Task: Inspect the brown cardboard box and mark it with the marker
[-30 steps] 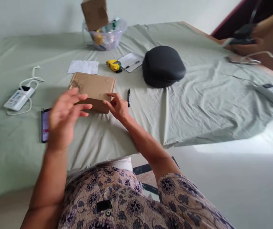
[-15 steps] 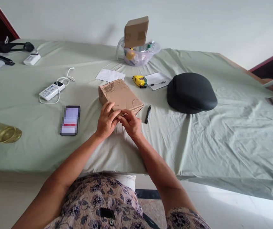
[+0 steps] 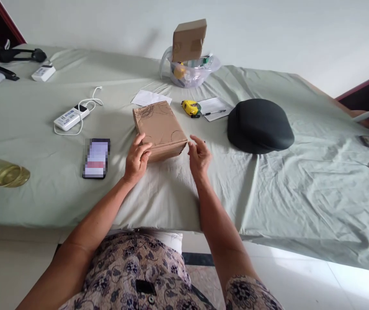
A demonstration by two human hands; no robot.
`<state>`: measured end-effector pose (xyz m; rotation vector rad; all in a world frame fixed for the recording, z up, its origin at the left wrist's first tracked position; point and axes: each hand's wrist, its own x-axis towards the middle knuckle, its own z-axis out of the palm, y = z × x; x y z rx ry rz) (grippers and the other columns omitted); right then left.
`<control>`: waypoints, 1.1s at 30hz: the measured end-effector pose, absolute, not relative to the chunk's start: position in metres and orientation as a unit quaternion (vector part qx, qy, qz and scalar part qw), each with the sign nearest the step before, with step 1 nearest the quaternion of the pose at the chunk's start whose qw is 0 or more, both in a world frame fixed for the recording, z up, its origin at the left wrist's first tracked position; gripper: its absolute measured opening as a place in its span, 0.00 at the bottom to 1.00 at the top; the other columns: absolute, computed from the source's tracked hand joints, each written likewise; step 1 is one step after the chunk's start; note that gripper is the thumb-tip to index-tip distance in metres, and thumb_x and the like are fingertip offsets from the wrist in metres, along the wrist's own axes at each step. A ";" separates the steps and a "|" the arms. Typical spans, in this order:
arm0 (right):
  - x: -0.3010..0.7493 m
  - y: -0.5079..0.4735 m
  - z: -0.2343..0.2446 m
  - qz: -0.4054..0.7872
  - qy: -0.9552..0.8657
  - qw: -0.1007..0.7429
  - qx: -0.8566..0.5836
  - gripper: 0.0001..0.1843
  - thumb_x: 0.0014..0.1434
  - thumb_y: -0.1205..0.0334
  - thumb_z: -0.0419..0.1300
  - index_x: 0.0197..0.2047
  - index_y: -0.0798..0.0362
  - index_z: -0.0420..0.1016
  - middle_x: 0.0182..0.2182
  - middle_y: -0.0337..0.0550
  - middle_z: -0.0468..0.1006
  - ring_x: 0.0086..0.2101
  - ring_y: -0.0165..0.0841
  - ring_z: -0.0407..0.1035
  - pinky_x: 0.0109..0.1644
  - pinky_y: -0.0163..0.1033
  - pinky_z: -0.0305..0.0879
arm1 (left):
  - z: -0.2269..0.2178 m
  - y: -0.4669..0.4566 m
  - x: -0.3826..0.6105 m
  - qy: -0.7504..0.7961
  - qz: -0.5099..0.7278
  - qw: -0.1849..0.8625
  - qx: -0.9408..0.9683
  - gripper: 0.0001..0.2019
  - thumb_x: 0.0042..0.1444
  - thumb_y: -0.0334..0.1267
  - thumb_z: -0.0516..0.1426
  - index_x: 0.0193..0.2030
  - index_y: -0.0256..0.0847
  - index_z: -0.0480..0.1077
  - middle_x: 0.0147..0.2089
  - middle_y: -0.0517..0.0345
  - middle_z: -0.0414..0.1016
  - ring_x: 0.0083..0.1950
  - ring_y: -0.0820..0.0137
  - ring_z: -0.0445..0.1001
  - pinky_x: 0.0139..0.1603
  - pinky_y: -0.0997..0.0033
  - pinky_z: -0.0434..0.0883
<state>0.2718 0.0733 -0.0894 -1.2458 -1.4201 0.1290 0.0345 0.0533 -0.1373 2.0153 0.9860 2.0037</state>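
A brown cardboard box (image 3: 161, 125) with dark scribbled lines on its top lies on the cloth-covered table in front of me. Its lid looks closed along the front edge. My left hand (image 3: 136, 160) rests at the box's front left corner, fingers apart and touching the cardboard without gripping it. Just off the front right corner is my right hand (image 3: 200, 156), empty, its fingers loosely bent and apart. The black marker beside the box is almost wholly hidden behind that hand.
Behind the box are papers (image 3: 152, 98), a yellow tape measure (image 3: 190, 107), a pen (image 3: 215, 113) and a basket (image 3: 192, 77) with another box (image 3: 189, 41) on it. A black case (image 3: 260, 126) stands right; a phone (image 3: 96, 158), white power strip (image 3: 71, 118) and yellowish bottle (image 3: 4, 170) lie left.
My hands have parted from the middle of the box's front edge, left hand to the left corner, right hand to the right. The front flap now sits down flush.
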 end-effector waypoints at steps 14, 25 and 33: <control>0.265 0.073 -0.095 0.056 -0.699 0.531 -0.476 0.33 0.66 0.30 0.52 0.53 0.47 0.81 0.46 0.51 0.81 0.42 0.38 0.76 0.46 0.45 0.77 | -0.137 0.058 0.029 0.292 0.742 0.268 0.540 0.20 0.63 0.57 0.63 0.50 0.44 0.75 0.71 0.42 0.69 0.75 0.54 0.66 0.74 0.47 0.65; 0.259 0.076 -0.103 0.058 -0.687 0.609 -0.392 0.34 0.63 0.29 0.56 0.59 0.45 0.72 0.55 0.53 0.74 0.44 0.38 0.77 0.45 0.45 0.79 | -0.138 0.064 0.022 0.258 0.744 0.416 0.455 0.26 0.55 0.61 0.68 0.52 0.48 0.72 0.76 0.47 0.62 0.75 0.54 0.64 0.60 0.58 0.75; 0.250 0.082 -0.116 0.094 -0.707 0.571 -0.407 0.63 0.55 0.23 0.60 0.78 0.40 0.31 0.71 0.63 0.57 0.56 0.45 0.74 0.45 0.45 0.80 | -0.139 0.060 0.034 0.246 0.748 0.459 0.411 0.25 0.53 0.58 0.70 0.51 0.50 0.71 0.78 0.51 0.59 0.70 0.57 0.69 0.50 0.65 0.79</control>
